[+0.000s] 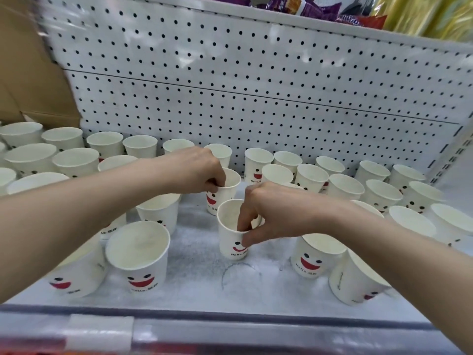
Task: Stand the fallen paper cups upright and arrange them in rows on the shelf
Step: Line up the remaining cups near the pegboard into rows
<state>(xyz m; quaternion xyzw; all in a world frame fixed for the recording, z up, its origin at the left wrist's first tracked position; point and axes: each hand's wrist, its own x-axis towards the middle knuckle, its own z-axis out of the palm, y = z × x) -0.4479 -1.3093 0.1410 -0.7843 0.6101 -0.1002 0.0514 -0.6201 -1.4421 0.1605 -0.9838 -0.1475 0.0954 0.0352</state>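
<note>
Left hand: our left hand (pixel 197 170) reaches in from the left edge of the frame, forearm sloping up toward the centre. Its curled fingers pinch the near-left rim of the rear cup (pixel 221 198).
Right hand: our right hand (pixel 279 211) comes in from the lower right with the wrist bent down. Its fingers dip inside the front cup (pixel 230 242) and the thumb presses the outer wall, so the rim is pinched between them.
Where the cups are: both held cups stand mouth up in the open strip at the centre of the shelf (pixel 194 285). The front cup is just below the rear one in the frame. We cannot tell whether they touch each other or rest on the shelf.
Axis: each cup's long axis is vertical, with the printed smile facing us.
Key relation: each cup sits directly under its own hand. The left block of cups (pixel 138 254) lies nearer the left hand and the right block of cups (pixel 345 187) nearer the right. The strip between them runs back to the pegboard (pixel 230 98).
Our judgement: the coming move is a short sideways carry, each cup toward the block on its own side.
Risk: we think a rim pinch could dent the paper or tip a neighbouring cup.
</note>
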